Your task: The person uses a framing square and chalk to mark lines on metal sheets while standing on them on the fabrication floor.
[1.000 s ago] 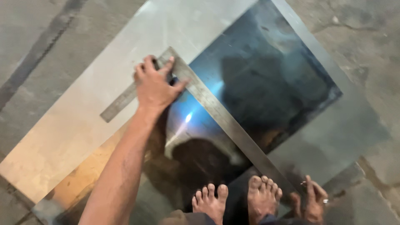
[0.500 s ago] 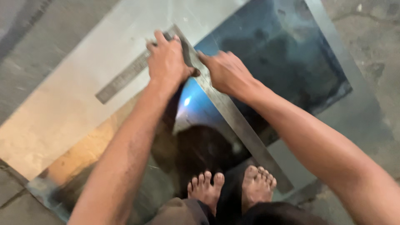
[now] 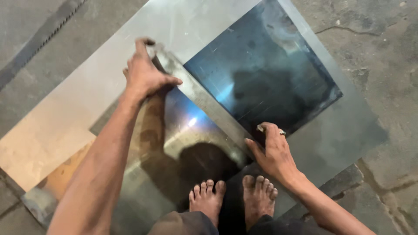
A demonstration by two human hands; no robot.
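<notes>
Here the left hand (image 3: 146, 74) grips the corner of a steel square (image 3: 204, 102) on the metal sheet (image 3: 270, 74); the right hand (image 3: 272, 152) pinches its other end.

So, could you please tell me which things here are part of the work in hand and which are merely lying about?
In use: left hand and right hand on the metal square; shiny metal sheet beneath it.

Lying about: dark strip on the concrete floor.
</notes>
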